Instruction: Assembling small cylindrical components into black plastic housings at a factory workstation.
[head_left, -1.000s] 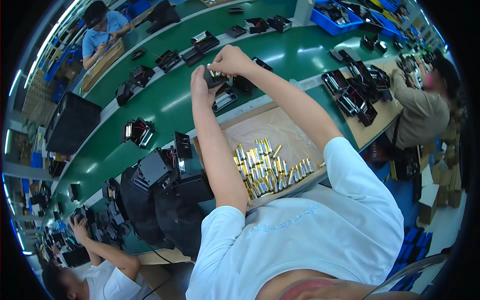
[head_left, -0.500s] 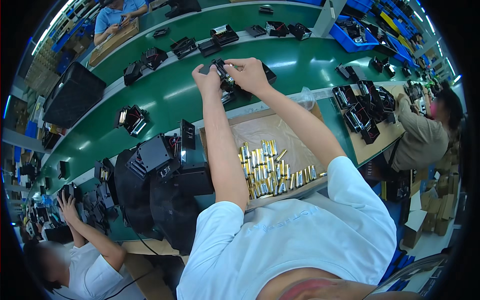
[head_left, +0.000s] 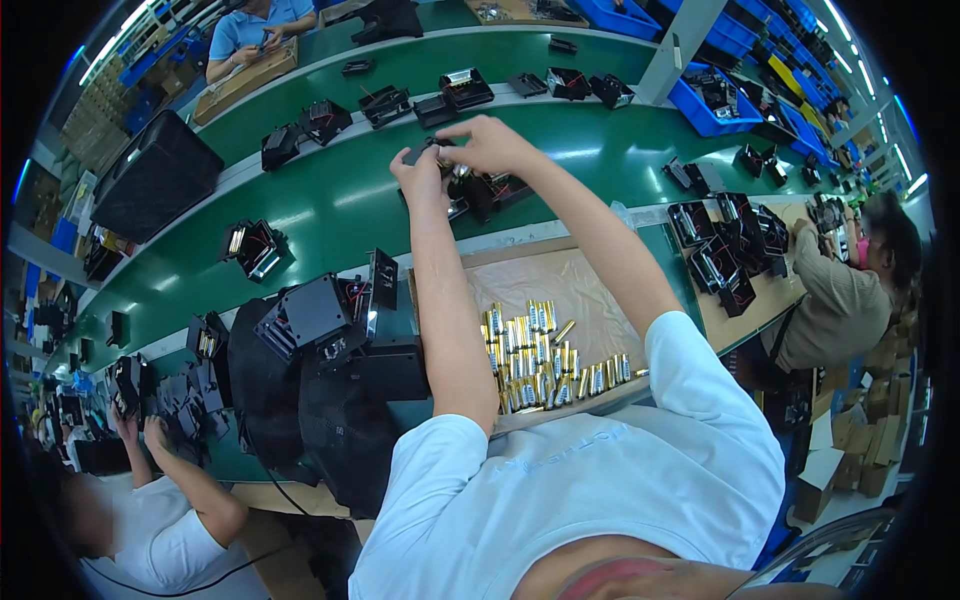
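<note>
Both my hands are stretched out over the green bench, close together. My left hand [head_left: 422, 176] pinches a small black plastic part [head_left: 426, 150], mostly hidden by the fingers. From the right, my right hand [head_left: 490, 146] reaches to the same part with its fingers bent and thumb against it. Just under the hands lies an open black battery case [head_left: 490, 195] with shiny cells showing in it. Nearer to me, a shallow cardboard box [head_left: 530, 244] holds many loose gold and silver batteries [head_left: 538, 352].
On the green bench [head_left: 345, 195] stand several black cases, one [head_left: 254, 248] at the left. Stacked black housings [head_left: 320, 315] sit beside my left arm. A blue bin [head_left: 712, 100] stands far right. Co-workers [head_left: 835, 290] sit right, left and across.
My hands have tipped slightly, and the black part between them has turned and is more covered by my fingers. The co-worker at left has lowered both hands.
</note>
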